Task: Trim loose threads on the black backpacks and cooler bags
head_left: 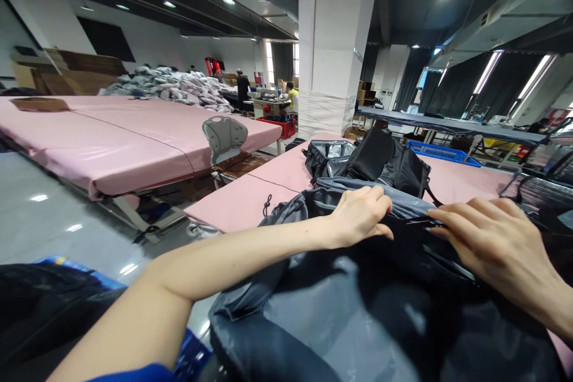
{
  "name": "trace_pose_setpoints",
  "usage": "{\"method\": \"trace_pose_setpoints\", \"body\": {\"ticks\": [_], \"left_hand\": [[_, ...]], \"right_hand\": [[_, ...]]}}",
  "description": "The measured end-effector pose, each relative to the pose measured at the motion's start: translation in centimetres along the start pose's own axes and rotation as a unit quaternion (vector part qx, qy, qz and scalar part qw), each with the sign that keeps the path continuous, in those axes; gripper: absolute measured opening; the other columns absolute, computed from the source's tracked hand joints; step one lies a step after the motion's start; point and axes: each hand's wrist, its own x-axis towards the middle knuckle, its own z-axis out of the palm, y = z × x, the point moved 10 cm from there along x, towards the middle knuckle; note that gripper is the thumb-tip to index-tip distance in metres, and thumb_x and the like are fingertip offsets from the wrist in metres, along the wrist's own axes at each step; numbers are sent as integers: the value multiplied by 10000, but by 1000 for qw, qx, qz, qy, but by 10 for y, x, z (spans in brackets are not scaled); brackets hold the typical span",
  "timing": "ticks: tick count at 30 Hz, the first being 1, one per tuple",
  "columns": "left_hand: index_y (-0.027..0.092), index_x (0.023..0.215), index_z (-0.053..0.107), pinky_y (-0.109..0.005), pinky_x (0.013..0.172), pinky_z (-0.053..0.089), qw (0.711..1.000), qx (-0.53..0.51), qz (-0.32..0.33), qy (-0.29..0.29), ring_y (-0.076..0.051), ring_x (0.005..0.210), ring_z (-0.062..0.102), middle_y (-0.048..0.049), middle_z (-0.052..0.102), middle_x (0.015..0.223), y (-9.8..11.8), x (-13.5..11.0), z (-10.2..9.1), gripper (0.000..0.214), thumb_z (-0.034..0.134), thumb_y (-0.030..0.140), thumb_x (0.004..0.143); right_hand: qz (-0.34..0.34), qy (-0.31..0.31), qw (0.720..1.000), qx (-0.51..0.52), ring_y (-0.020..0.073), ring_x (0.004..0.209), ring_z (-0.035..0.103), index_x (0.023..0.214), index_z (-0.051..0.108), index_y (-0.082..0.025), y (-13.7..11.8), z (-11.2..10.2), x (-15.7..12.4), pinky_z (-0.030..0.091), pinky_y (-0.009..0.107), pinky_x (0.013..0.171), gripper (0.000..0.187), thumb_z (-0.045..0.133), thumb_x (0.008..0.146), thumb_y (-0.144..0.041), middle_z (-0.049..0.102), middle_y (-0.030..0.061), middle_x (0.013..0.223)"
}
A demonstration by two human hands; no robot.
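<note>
Bag: large soft bag of black and grey fabric (331, 322) is directly before the person, under both hands, its far part above the table covered with pink sheet (250, 203). Its front is loose and creased, so I think a fold could slip in where it is not wanted.
Left hand: bare left hand (364, 215) is at the upper edge of the bag, fingers curled, thumb a little apart below. I cannot tell if fabric is really between them; a weak hold could let this edge sag.
Right hand: bare right hand (492, 239) makes a narrow pinch on a thin shiny strip (418, 221), whose kind I cannot tell. If the strip is hard or sharp, careless pressure could scratch or catch the cloth.
Hands' gap: the strip points toward the left fingers; a sudden slip could perhaps touch them.
Cord: thin black looped cord (267, 204) sticks up beside the bag; it could hook on the left forearm.
Neighbours: black bags with silver lining (331, 149) lie just behind; a strong pull could disturb them.
</note>
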Motion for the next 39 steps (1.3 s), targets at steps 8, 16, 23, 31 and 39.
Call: {"method": "trace_pose_setpoints", "body": {"ticks": [8,16,23,31,39], "left_hand": [[161,869,614,-252,530,340,997,39,57,37,-156,795,516,-55,585,909,18,2,0,274,362,250,925],[232,870,655,-245,600,339,995,-87,37,31,-128,801,511,31,633,931,9,1,-8,142,543,317,847],[235,868,663,-247,621,346,993,-106,31,37,-134,814,514,30,637,927,7,2,-6,137,550,308,841],[216,897,656,-225,750,404,985,-131,108,-13,-134,902,526,-5,608,1012,5,-6,-18,130,563,285,837],[117,815,655,-204,688,393,952,-278,-112,-57,-119,737,536,-16,608,772,-115,-31,-9,141,566,218,773]], "right_hand": [[-44,-37,993,-102,189,711,518,874,637,-150,-21,3,3,312,332,658,134,523,833,-93,656,45,807],[-76,-21,992,-97,183,678,480,852,629,-149,-30,-13,10,291,328,638,190,467,841,-51,624,50,725],[-83,-34,988,-129,193,699,489,813,631,-156,-35,-10,9,305,331,654,228,455,821,-13,634,59,755],[-65,-43,990,-121,198,650,489,765,625,-155,-33,-2,7,320,340,645,256,419,827,-18,601,64,675],[-15,-19,998,54,179,697,530,932,640,-183,-3,4,11,347,339,667,210,468,901,-299,644,59,813]]}}
